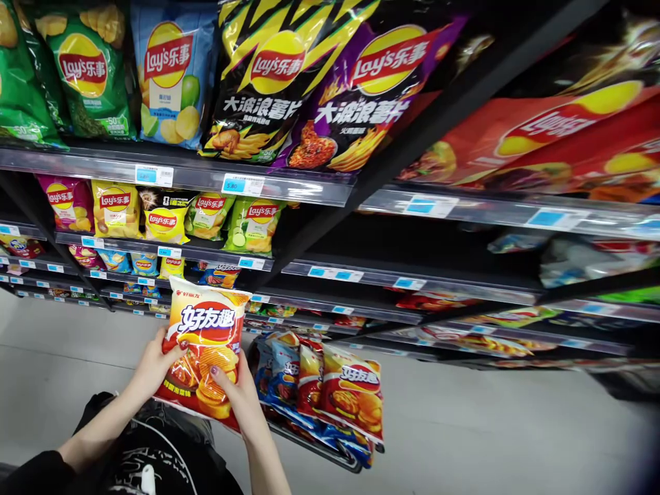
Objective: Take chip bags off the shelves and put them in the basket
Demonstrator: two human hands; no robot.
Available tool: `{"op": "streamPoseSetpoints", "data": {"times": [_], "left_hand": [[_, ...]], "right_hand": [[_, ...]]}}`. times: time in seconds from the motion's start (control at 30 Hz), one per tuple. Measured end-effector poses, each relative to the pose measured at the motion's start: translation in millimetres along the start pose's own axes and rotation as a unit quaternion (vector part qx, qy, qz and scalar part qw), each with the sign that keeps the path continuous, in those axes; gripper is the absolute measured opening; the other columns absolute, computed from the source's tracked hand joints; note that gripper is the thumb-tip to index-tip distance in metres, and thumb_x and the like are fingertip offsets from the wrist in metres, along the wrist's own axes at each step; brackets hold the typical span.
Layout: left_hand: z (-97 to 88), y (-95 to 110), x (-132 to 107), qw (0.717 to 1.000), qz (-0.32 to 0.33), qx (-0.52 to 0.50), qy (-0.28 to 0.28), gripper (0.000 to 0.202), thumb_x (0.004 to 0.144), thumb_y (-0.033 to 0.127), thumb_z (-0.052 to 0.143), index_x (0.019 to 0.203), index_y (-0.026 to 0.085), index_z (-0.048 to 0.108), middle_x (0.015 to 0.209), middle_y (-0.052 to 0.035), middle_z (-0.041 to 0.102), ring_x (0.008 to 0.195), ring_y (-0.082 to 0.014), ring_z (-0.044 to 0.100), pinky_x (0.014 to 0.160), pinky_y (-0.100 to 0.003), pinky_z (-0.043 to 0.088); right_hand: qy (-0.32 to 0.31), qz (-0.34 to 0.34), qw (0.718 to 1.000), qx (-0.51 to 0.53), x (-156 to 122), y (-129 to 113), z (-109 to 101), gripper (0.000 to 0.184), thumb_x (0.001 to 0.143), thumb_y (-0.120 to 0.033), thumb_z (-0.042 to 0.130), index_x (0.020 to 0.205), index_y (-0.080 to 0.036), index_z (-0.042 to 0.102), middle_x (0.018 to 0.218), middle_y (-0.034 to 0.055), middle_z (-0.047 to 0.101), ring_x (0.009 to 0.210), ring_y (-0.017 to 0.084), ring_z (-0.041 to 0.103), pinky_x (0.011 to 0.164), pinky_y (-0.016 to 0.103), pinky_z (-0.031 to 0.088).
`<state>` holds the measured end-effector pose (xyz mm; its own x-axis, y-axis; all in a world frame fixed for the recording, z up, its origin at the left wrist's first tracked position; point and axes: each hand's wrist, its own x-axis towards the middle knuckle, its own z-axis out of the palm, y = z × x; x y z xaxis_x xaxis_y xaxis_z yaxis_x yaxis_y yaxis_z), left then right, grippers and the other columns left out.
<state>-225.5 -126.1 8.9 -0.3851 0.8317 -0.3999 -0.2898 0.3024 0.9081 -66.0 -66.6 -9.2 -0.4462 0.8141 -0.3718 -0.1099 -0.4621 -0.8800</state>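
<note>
An orange and red bag of crisps (203, 344) is held upright in front of the lower shelves by both my hands. My left hand (155, 368) grips its left edge, thumb on the front. On the bag's lower right side my right hand (237, 399) has its thumb pressed onto the front. Just to the right, a low shelf (314, 443) carries more bags of the same kind (355, 395) and blue bags (278, 375).
Black shelves with price strips (242, 184) rise on the right, full of Lay's bags in green (85, 69), blue (172, 69), black (268, 75) and purple (361, 96). Grey floor (489, 426) runs along the aisle. My dark printed clothing (149, 460) shows below.
</note>
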Motion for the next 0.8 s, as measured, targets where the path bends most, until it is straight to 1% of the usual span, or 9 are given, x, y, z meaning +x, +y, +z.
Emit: {"op": "streamPoseSetpoints", "data": {"times": [0.03,0.1,0.17,0.23,0.3,0.43,0.63,0.8], "left_hand": [[-1.6,1,0,0.999,0.022,0.047,0.003,0.043,0.07,0.036,0.063,0.105,0.013,0.051,0.102,-0.0131,0.069,0.09,-0.0286,0.065,0.078,-0.038,0.05],[-4.4,5,-2,0.989,0.044,0.143,0.001,0.038,0.075,0.037,0.055,0.106,0.015,0.051,0.102,-0.0126,0.069,0.089,-0.028,0.065,0.076,-0.037,0.049],[-6.5,10,-4,0.972,0.051,0.229,0.009,0.034,0.079,0.037,0.049,0.107,0.018,0.052,0.101,-0.0119,0.069,0.089,-0.0279,0.064,0.076,-0.036,0.047],[-8.2,13,-6,0.957,0.049,0.284,0.024,0.034,0.081,0.037,0.046,0.109,0.019,0.053,0.1,-0.0118,0.069,0.09,-0.0283,0.063,0.077,-0.035,0.045],[-10.0,14,-7,0.951,0.047,0.303,0.027,0.035,0.081,0.038,0.046,0.109,0.02,0.053,0.101,-0.0121,0.069,0.091,-0.0284,0.063,0.077,-0.033,0.043],[-14.8,14,-7,0.948,0.052,0.313,0.017,0.036,0.082,0.039,0.043,0.112,0.02,0.052,0.102,-0.0121,0.068,0.091,-0.0278,0.063,0.075,-0.032,0.043],[-19.5,17,-7,0.944,0.053,0.324,0.014,0.033,0.082,0.039,0.042,0.106,0.019,0.054,0.096,-0.0121,0.07,0.085,-0.0283,0.064,0.071,-0.032,0.044],[-20.3,15,-5,0.944,0.053,0.325,0.009,0.031,0.083,0.04,0.041,0.103,0.02,0.055,0.097,-0.0116,0.07,0.088,-0.0283,0.064,0.073,-0.032,0.044]], "right_hand": [[0.009,-0.002,1.0,0.001,0,2,1,0.059,0.06,-0.04,0.075,0.108,-0.024,0.045,0.107,0.0097,0.065,0.096,0.031,0.063,0.082,0.047,0.051],[0.02,-0.002,1.0,0.007,-1,3,5,0.058,0.059,-0.04,0.075,0.106,-0.023,0.046,0.106,0.0091,0.065,0.095,0.031,0.063,0.082,0.046,0.051],[0.027,0.001,0.999,0.02,-3,5,9,0.057,0.059,-0.04,0.075,0.105,-0.023,0.047,0.106,0.0086,0.066,0.095,0.03,0.063,0.082,0.045,0.051],[0.03,0.003,0.999,0.03,-4,6,12,0.055,0.059,-0.04,0.075,0.105,-0.023,0.048,0.106,0.0083,0.066,0.096,0.03,0.062,0.083,0.045,0.051],[0.034,0.004,0.999,0.033,-4,10,14,0.055,0.059,-0.041,0.075,0.104,-0.023,0.049,0.106,0.0082,0.066,0.096,0.03,0.062,0.083,0.045,0.05],[0.038,0.015,0.998,0.044,-4,17,17,0.056,0.059,-0.042,0.075,0.104,-0.024,0.048,0.106,0.0082,0.066,0.096,0.031,0.063,0.084,0.046,0.05],[0.023,0.027,0.998,0.061,-2,25,19,0.058,0.061,-0.042,0.074,0.108,-0.024,0.045,0.109,0.009,0.065,0.097,0.03,0.063,0.085,0.045,0.05],[0.021,0.024,0.998,0.051,-1,26,17,0.06,0.062,-0.041,0.074,0.111,-0.024,0.043,0.111,0.0104,0.065,0.094,0.031,0.064,0.08,0.045,0.052]]}}
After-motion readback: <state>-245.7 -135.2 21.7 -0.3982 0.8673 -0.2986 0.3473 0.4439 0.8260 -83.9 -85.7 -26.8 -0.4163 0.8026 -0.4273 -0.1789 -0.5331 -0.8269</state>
